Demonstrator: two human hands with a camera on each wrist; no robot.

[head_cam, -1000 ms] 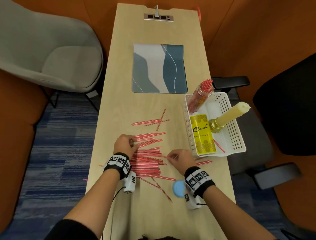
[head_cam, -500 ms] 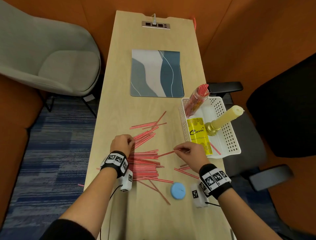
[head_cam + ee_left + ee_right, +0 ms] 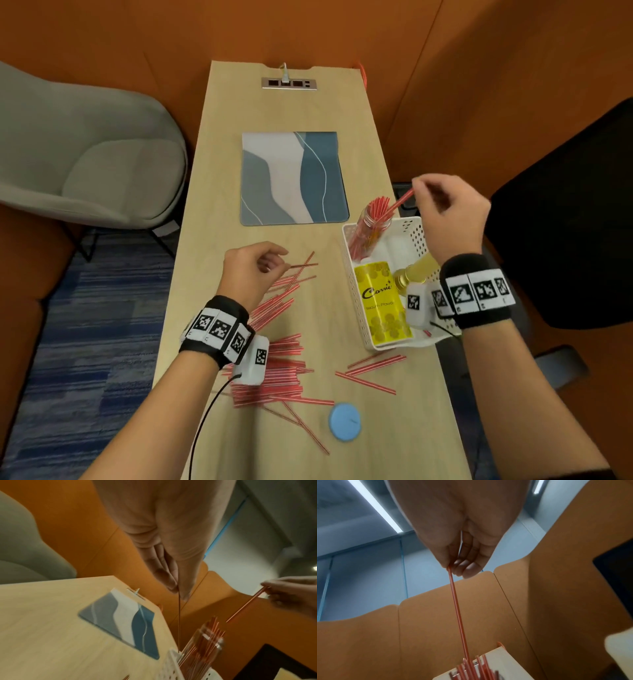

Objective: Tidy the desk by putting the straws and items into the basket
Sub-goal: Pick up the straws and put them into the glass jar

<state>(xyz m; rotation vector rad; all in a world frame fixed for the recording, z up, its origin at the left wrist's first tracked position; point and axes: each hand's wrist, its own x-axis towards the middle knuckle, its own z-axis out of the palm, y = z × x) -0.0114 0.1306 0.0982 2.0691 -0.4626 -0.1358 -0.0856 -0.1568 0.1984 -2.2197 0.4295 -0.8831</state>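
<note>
A single red straw [image 3: 400, 202] was pinched between thumb and fingertips of the right hand [image 3: 448, 209], its lower end angled toward the clear jar [image 3: 371, 229] of straws standing at the 12 o'clock end of the white basket [image 3: 416, 236]. A thin straw [image 3: 179, 622] was pinched in the curled fingers of the left hand [image 3: 251, 270], above the loose straws [image 3: 274, 363] scattered on the desk [image 3: 212, 212] at 9 o'clock of the basket. A blue lid [image 3: 344, 421] lay at 6 o'clock of the pile.
</note>
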